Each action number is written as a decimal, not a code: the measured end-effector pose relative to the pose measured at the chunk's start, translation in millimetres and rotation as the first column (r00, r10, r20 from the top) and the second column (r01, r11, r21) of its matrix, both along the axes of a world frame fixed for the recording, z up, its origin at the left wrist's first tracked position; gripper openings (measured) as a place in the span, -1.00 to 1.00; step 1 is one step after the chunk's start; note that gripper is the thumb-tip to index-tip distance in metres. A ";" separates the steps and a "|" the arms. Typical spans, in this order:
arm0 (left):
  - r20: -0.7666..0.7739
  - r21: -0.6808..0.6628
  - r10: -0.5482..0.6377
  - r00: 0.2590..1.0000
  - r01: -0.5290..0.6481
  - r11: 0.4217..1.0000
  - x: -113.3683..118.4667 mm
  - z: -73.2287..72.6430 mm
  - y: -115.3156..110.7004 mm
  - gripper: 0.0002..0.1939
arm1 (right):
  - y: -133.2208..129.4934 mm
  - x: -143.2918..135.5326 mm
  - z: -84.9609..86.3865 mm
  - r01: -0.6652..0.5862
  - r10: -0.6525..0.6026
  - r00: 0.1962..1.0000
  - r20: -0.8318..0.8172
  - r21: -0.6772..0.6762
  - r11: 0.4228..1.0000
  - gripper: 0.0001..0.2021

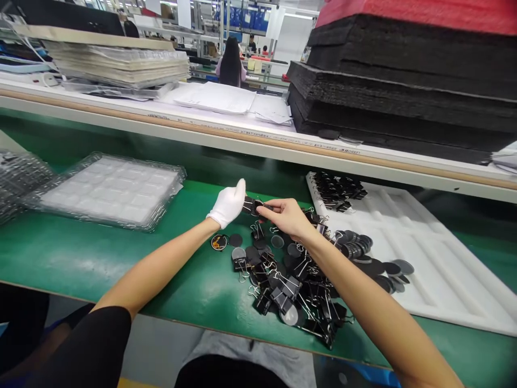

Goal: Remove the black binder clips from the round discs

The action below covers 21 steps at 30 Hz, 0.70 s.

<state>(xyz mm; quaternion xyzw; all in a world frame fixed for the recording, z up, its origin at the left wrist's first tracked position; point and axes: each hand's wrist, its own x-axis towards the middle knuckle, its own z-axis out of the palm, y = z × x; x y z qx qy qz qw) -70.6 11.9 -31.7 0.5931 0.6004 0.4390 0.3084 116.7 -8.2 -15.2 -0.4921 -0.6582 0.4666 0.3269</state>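
Observation:
My left hand (229, 205), in a white glove, is closed on a black binder clip (249, 205) over the green table. Bare and pinched together, my right hand (286, 216) holds a small dark piece against the clip's right side; its exact shape is hidden by the fingers. Below my hands lies a loose pile of black binder clips (287, 288) mixed with dark and grey round discs (277, 241). A round piece with an orange pattern (219, 242) rests left of the pile, beside a black disc (235, 240).
Clear plastic trays (109, 188) are stacked at the left. A white ribbed tray (436, 253) at the right carries clips and discs. Above the table runs a shelf (242, 139) with papers and black foam blocks (388, 81). A person (230, 64) sits farther back.

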 end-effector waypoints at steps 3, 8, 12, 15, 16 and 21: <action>-0.056 0.001 -0.063 0.996 0.063 0.998 -1.1 2.8 -0.6 -0.32 | -1.6 4.7 5.3 -0.037 0.037 0.999 0.036 -0.006 0.999 -0.68; -0.136 -0.001 -0.157 0.978 0.159 0.987 -5.4 7.0 -2.1 -0.33 | -0.2 18.8 10.0 -0.096 0.095 0.995 -0.018 -0.062 0.993 -0.64; -0.173 0.032 -0.146 0.974 0.153 0.988 -4.7 11.0 -6.7 -0.38 | 0.7 31.0 7.7 -0.145 0.145 0.989 -0.006 -0.045 0.988 -0.57; -0.227 0.045 -0.100 0.969 0.113 0.993 -1.6 17.1 -13.1 -0.39 | 1.8 36.4 3.4 -0.219 0.219 0.975 -0.022 0.010 0.976 -0.60; -0.236 0.040 -0.080 0.968 0.092 0.995 -0.2 19.5 -15.5 -0.38 | 2.5 37.4 1.7 -0.224 0.225 0.973 -0.057 0.024 0.974 -0.62; -0.303 -0.034 -0.170 0.938 0.167 0.985 4.9 22.8 -25.9 -0.39 | -0.8 42.4 0.0 -0.183 0.192 0.980 -0.052 0.136 0.974 -0.65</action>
